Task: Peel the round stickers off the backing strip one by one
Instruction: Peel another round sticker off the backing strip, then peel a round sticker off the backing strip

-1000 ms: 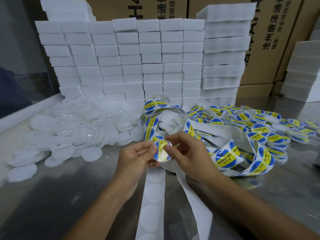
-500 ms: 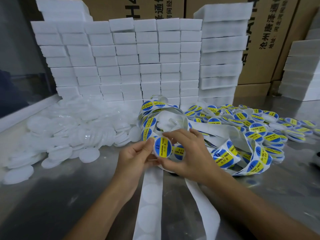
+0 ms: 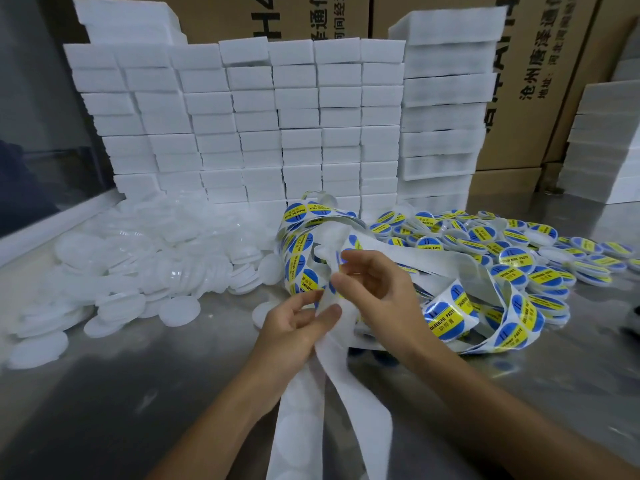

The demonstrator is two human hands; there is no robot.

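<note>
left hand: thumb and fingers curled, pinching the white backing strip where it folds
right hand: fingers half-curled, thumb and forefinger nipping the strip just above the left hand; sticker grip blurred, can't confirm
backing strip: hangs down from both hands, empty round marks showing
round stickers: blue/yellow, on the coiled strip right of the hands
table: steel, white discs left, labelled lids right
</note>
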